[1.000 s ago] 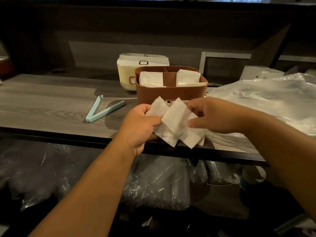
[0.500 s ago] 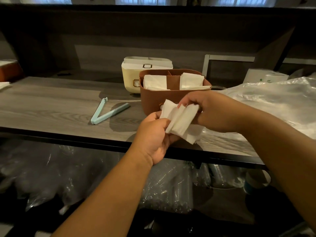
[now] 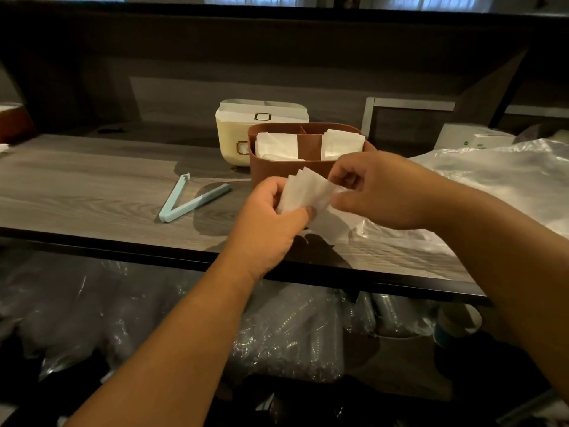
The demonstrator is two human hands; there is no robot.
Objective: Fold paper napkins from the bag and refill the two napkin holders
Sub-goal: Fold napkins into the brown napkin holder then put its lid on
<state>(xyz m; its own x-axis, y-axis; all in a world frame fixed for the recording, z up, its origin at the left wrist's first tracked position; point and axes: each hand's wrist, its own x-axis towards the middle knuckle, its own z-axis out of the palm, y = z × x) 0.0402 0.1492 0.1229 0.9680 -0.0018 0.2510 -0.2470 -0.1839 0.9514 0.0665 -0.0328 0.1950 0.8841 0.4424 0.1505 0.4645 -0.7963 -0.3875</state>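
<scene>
Napkins point(image 3: 308, 192): one stack, both hands | holders: two point(image 3: 308, 167) point(image 3: 234, 140)

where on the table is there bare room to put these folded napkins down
Bare wood lies left of the blue bag clip, out to the table edge, and in front of the clip. It is crowded on the right: the brown holder, the cream holder behind it, and the plastic bag.

One head-worn wide-angle view, looking forward and down from close above the grey wood-grain desk point(image 3: 92, 192), both forearms reaching in from the bottom edge; dark wall panelling behind.
</scene>
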